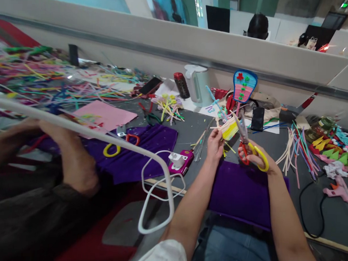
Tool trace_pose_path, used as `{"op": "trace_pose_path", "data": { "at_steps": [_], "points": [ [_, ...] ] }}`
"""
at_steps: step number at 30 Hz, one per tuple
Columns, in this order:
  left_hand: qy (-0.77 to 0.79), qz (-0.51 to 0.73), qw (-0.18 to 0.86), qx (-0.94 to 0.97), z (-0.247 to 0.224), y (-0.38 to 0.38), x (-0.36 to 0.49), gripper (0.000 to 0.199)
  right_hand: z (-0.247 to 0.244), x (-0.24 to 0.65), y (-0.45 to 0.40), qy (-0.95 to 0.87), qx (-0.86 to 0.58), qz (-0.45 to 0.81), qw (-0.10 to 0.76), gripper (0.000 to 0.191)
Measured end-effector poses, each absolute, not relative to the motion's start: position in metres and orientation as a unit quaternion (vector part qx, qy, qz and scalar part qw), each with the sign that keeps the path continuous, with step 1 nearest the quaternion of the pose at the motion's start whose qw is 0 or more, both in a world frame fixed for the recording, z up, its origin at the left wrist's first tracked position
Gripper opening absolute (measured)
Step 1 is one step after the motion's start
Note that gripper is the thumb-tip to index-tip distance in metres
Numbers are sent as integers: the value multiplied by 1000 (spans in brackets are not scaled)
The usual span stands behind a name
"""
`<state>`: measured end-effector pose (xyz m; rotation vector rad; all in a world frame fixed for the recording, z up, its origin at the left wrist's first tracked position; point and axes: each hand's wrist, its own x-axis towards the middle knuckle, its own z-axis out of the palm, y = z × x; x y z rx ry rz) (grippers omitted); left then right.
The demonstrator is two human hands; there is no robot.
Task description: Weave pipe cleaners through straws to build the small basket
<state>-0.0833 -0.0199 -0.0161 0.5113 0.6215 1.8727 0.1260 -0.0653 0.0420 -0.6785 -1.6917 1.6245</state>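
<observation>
Near the purple cloth (240,195), the grip of the left hand (215,143) pinches the yellow strips (229,130) while the right hand (259,157) holds the scissors (243,129) beside them; a loose pinch could splay the bundle and skew any cut.

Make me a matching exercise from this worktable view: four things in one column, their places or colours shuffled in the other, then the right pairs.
Things
1. Raised scissors
2. Yellow bundle
3. Glue gun
4. Kettle

Places or colours
A. Mostly pink
B. In the left hand
C. Beside a dark bottle
D. In the right hand

Right pairs: 1-D, 2-B, 3-A, 4-C
</observation>
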Motion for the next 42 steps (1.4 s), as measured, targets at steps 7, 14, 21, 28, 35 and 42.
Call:
{"op": "trace_pose_path", "data": {
  "at_steps": [7,14,21,28,35,42],
  "points": [
    [248,770,536,242,-14,-22,-80,36,30,119,-61,-723,-310,556,267,50],
    [263,752,548,255,-12,-25,-75,37,41,114,-67,-693,-338,595,227,45],
    [274,731,570,257,-10,-29,-67,37,31,117,-61,-677,-306,617,262,46],
    [279,718,582,259,-15,-27,-64,35,23,115,-58,-593,-310,695,265,51],
    [282,720,577,261,-17,-26,-63,35,30,111,-64,-632,-321,644,288,49],
    [277,721,577,267,-16,-26,-63,40,28,106,-68,-682,-369,558,296,43]
  ]
}}
